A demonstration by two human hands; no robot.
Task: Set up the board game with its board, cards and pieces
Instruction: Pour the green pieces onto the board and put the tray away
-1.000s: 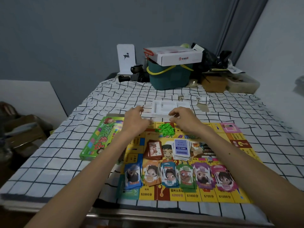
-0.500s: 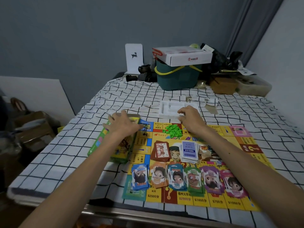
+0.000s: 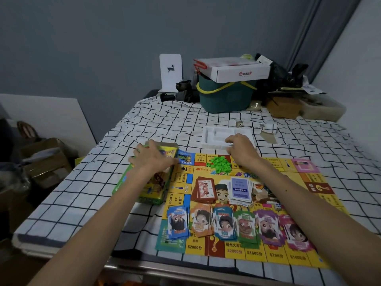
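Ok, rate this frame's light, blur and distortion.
Head view: dim, even room light, no harsh glare. Head view: wide-angle distortion bows the grid of the checked cloth and tilts the curtain. Head view: small print on the board and the money stacks is soft; the left hand gripping the game box and the right hand at the white tray are fairly sharp.

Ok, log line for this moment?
left hand: holds game box | right hand: at white tray edge, grip unclear | green houses: piled on board
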